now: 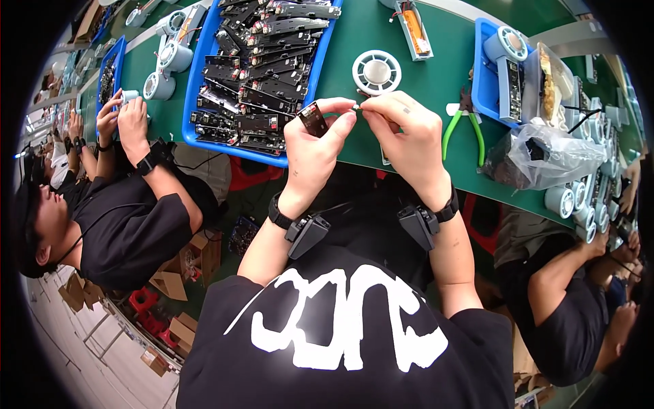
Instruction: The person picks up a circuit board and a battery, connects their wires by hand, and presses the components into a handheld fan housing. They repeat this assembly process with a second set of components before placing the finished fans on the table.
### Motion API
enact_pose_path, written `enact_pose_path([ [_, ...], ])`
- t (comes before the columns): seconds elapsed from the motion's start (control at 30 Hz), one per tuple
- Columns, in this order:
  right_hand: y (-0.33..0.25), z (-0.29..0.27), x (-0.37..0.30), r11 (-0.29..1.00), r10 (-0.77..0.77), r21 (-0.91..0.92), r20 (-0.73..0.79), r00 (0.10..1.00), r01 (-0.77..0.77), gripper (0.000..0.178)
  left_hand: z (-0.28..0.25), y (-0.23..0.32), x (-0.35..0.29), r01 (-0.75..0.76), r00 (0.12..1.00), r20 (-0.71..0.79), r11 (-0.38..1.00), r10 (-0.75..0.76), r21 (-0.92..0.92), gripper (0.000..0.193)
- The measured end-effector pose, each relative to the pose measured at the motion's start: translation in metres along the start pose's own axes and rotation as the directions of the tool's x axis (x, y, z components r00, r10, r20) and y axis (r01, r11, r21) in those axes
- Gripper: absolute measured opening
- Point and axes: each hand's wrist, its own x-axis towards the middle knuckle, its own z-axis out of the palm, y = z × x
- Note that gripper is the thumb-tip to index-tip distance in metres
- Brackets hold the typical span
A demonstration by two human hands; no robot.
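My left hand (315, 144) is closed around a dark circuit board (313, 120), whose end sticks out beside the thumb. Its thumb and forefinger reach toward a small white connector (356, 107), which my right hand (409, 133) pinches at the fingertips. The two hands meet there, at the near edge of the green table. Just beyond the fingertips is a round fan (377, 72) with a pale ring and spokes; its lower part is partly hidden by my hands. A bit of orange shows under my right fingers, too covered to make out.
Left, a blue tray (189, 126) holds many black circuit boards. Green-handled pliers (464, 126) lie right of my hand, before a blue bin (481, 85) and a clear plastic bag (538, 160). A housing with an orange part (413, 31) lies farther back. Co-workers sit on both sides.
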Motion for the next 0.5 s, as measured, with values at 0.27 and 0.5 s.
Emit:
enact_pose_path([
  [0.27, 0.0033, 0.0037, 0.0011, 0.999, -0.045, -0.018, 0.016, 0.999, 0.045, 0.016, -0.0065, -0.0049, 0.0022, -0.027, 0.998, 0.066, 0.997, 0.022, 0.076, 0.013],
  [0.5, -0.0033, -0.0024, 0.0018, 0.995, 0.068, 0.075, 0.059, 0.996, -0.072, 0.023, -0.0014, -0.0004, 0.0010, -0.061, 0.996, 0.067, 0.993, 0.054, 0.106, 0.012],
])
